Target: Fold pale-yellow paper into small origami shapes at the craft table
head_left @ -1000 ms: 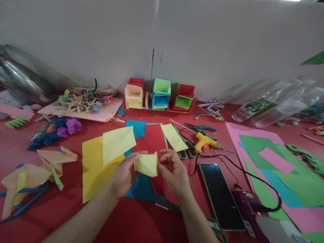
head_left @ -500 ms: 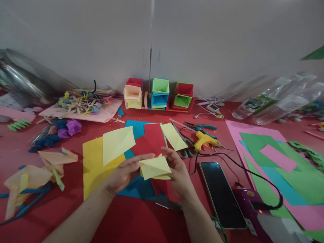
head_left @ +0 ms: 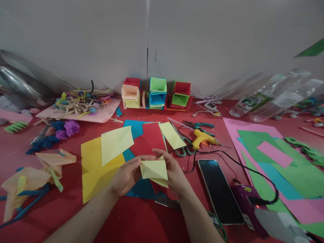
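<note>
Left of the smartphone [head_left: 220, 192], my left grip [head_left: 126, 177] and right grip [head_left: 175, 175] clasp the folded pale-yellow paper [head_left: 154, 169] from both sides, probably to steady its folds

The table [head_left: 118, 221] is red. On it lie a phone [head_left: 220, 192], a yellow glue gun [head_left: 201, 138], pliers [head_left: 205, 125] and a yellow sheet [head_left: 91, 172].

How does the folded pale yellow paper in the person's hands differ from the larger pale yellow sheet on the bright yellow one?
The folded paper shows several layers, while the pale sheet lies opened out. The folded paper is held between the left hand and right hand; the pale sheet rests partly on the bright yellow sheet. Both are pale yellow.
</note>
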{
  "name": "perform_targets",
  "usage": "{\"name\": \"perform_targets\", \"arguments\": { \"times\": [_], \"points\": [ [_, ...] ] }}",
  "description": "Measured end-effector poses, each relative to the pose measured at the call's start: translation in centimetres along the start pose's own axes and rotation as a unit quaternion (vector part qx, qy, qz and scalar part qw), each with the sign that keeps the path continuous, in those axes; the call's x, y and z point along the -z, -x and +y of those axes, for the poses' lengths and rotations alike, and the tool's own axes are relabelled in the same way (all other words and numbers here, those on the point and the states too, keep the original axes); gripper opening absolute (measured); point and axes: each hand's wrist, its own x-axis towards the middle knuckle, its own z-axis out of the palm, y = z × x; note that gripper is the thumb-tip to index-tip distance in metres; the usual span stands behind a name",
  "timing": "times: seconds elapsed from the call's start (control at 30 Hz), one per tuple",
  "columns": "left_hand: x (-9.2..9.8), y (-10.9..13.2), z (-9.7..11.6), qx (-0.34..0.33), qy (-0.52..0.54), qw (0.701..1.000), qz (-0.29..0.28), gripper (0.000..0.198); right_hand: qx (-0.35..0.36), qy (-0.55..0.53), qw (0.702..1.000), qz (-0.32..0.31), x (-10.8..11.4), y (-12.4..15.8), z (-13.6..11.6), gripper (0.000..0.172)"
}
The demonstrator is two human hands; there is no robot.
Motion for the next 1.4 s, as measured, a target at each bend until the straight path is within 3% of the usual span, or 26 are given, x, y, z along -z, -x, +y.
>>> {"name": "perform_targets", "arguments": {
  "times": [0.2,0.33,0.43,0.6,0.9,1.07,1.27,1.4],
  "points": [
    [-0.3,-0.4,-0.5,-0.017,0.049,0.994,0.092,0.019,0.016,0.104,0.994,0.011,0.1,0.0,-0.2,0.051],
    [-0.4,-0.6,0.2,-0.018,0.107,0.983,0.148,0.021,0.064,0.153,0.984,0.070,-0.2,0.3,-0.7,0.041],
    [-0.4,-0.7,0.3,-0.030,0.127,0.978,0.160,0.021,0.094,0.165,0.974,0.122,-0.4,0.5,-0.7,0.029],
    [-0.3,-0.7,-0.1,-0.057,0.111,0.981,0.150,0.017,0.099,0.126,0.983,0.089,-0.3,0.5,-0.5,0.021],
    [-0.6,-0.4,-1.0,-0.088,0.041,0.985,0.140,0.018,0.084,0.146,0.983,0.073,-0.2,0.5,-0.5,0.018],
    [0.3,-0.1,0.2,-0.065,-0.049,0.993,0.091,0.028,0.023,0.042,0.997,0.067,0.7,0.2,-0.6,0.027],
    [1.7,0.1,2.2,-0.049,-0.238,0.967,0.082,0.033,-0.002,0.016,0.998,0.063,1.2,0.4,-1.3,0.029],
    [1.9,0.3,3.0,-0.078,-0.319,0.940,0.089,0.037,-0.010,0.015,0.999,0.050,1.5,0.5,-1.3,0.028]
  ]
}}
